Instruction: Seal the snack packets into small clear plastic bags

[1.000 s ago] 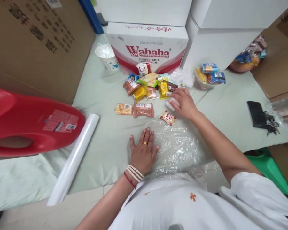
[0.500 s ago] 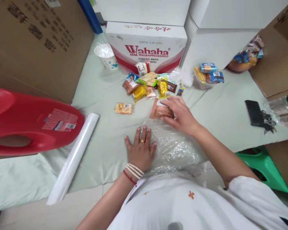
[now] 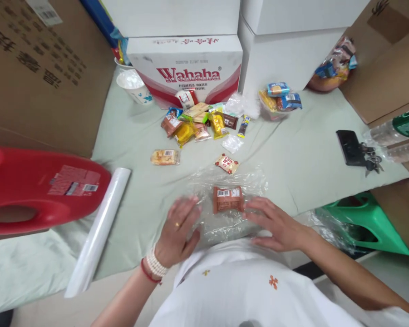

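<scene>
A brown wrapped snack [image 3: 228, 200] lies on a sheet of clear plastic film [image 3: 211, 229] at the table's front edge. To its left hovers my left hand [image 3: 179, 229], somewhat blurred, fingers apart and holding nothing. My right hand [image 3: 275, 225] is at the snack's right side, open, its fingertips close to the wrapper; whether they touch it I cannot tell. Just beyond the brown snack, a small cream and red packet [image 3: 227, 163] rests near the film's far edge. A pale wrapped pastry [image 3: 165, 157] sits farther left on the cloth.
Several wrapped snacks [image 3: 184, 132] are heaped before the Wahaha carton [image 3: 190, 59]. At left are a red jug [image 3: 54, 181], a white roll [image 3: 98, 231] and a paper cup [image 3: 134, 88]. A snack tub [image 3: 274, 112], phone [image 3: 350, 147], keys [image 3: 372, 161] and bottles [image 3: 401, 127] stand right.
My right hand has let go of the brown snack, now nearer me on the film, and drawn back. My left hand has lifted off the table and moved left. The cream packet has come into view.
</scene>
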`<state>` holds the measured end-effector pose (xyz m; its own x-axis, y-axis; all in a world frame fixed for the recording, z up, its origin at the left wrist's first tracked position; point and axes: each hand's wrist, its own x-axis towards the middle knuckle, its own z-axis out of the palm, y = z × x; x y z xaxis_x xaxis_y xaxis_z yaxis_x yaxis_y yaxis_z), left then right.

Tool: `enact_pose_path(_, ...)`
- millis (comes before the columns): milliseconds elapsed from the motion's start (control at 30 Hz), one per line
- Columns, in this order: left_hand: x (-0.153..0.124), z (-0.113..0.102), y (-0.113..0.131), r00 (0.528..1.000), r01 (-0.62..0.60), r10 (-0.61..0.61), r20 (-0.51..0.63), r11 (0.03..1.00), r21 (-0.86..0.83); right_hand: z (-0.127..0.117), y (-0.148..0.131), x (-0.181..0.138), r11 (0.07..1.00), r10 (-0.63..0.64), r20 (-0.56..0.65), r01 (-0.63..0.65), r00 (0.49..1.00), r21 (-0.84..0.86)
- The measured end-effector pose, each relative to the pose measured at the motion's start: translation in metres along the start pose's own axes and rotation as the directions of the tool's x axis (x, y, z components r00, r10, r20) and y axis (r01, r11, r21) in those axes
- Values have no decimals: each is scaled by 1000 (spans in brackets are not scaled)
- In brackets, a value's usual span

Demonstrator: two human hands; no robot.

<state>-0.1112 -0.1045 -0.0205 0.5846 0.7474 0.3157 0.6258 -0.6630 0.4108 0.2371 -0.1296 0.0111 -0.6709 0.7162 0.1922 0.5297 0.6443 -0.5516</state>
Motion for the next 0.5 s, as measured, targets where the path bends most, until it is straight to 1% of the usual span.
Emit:
enact_pose_path(33,-9,-5,-3,993,-98,104,61,991,-87,-1,-1,-13,1000,-24,50,24,998,-11)
enact_pose_path(67,-16,-9,-6,978,-139,158,134,980,-141,2,0,-24,999,-31,96,35,995,-39)
enact_pose_path(100,-21,-11,-9,964,-145,177,197,975,-166,7,2,-33,997,-24,125,34,992,-75)
enact_pose_path(133,-25,-11,-13,955,-130,166,244,979,-160,14,5,-39,994,-11,124,24,992,-108)
enact_pose_path(167,-26,-11,-17,949,-112,147,279,984,-139,21,8,-42,991,9,96,4,995,-130)
enact_pose_path(233,-21,-9,-25,947,-73,100,305,993,-98,31,14,-41,993,47,3,-47,999,-106)
enact_pose_path(267,-17,-8,-30,950,-43,68,305,995,-88,32,16,-38,996,68,-39,-70,997,-48)
enact_pose_path(333,-2,-9,-38,954,47,-18,300,995,-90,24,19,-27,981,148,-93,-135,985,138)
enact_pose_path(367,7,-11,-42,954,103,-69,291,989,-102,17,19,-21,952,219,-102,-190,970,239)
enact_pose_path(400,16,-13,-44,953,156,-116,281,980,-124,9,19,-15,908,311,-106,-262,945,328)
enact_pose_path(433,26,-14,-46,949,199,-152,275,968,-152,2,20,-9,849,417,-98,-349,904,398)
enact_pose_path(500,46,-15,-46,942,266,-215,259,946,-183,-8,23,1,713,616,-60,-524,786,466)
